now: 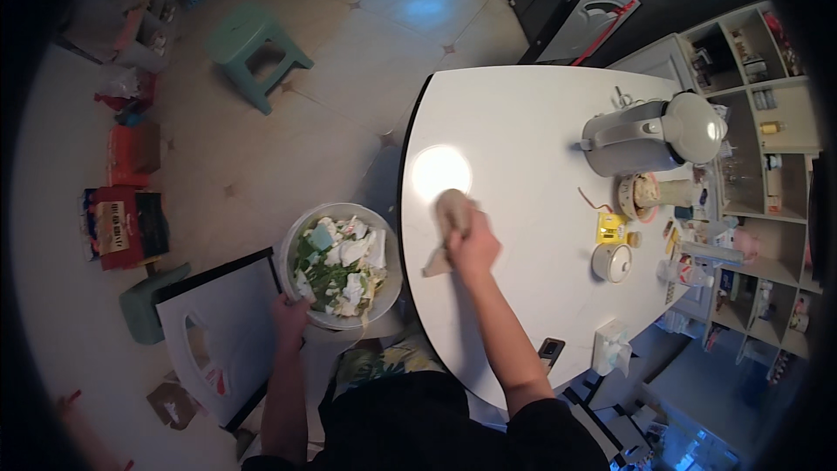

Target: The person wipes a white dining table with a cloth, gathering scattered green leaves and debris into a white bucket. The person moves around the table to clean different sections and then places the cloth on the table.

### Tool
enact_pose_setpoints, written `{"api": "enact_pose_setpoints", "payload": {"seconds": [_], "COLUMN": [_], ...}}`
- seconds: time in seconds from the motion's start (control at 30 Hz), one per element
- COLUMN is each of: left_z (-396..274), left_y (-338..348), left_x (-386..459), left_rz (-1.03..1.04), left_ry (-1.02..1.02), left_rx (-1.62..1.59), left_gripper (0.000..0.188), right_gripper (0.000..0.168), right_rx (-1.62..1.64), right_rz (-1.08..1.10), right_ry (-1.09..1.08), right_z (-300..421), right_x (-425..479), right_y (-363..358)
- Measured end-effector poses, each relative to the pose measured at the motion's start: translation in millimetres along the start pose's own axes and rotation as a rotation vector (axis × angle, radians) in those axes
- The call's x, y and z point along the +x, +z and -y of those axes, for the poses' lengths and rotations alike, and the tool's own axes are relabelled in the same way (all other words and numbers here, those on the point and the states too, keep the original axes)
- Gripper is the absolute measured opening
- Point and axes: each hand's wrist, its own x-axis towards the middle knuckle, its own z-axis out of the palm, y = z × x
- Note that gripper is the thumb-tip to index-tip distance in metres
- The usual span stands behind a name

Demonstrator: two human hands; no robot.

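My right hand (474, 245) grips a bunched beige cloth (452, 209) on the white tabletop (516, 124), close to its curved dark edge. The cloth is slightly blurred, and one corner trails toward the table edge. My left hand (290, 319) holds the rim of a round waste bin (390, 281) beside the table. Crumpled tissues (350, 252) and green leafy scraps (320, 282) fill much of the bin. A bright light reflection lies on the tabletop just beyond the cloth.
An electric kettle (631, 137), a lidded white pot (612, 263), a yellow packet (611, 227), a smartphone (551, 350) and a tissue box (608, 343) stand or lie on the table's right side. A green stool (245, 33) stands on the tiled floor; a white chair (229, 327) is at left.
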Motion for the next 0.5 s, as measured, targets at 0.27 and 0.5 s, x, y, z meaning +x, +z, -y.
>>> {"api": "enact_pose_setpoints", "payload": {"seconds": [0.27, 0.5], "left_z": [6, -32], "left_y": [19, 17], "left_x": [24, 14], "left_rz": [-0.065, -0.068], "left_ry": [-0.062, -0.022], "left_rx": [-0.053, -0.056], "left_gripper": [0.037, 0.037], "right_gripper": [0.030, 0.034], "right_rx": [-0.355, -0.179], "right_rz": [-0.301, -0.216], "right_ry": [0.453, 0.309], "right_z": [-95, -66], "right_x": [153, 275], "right_y": [-27, 14]}}
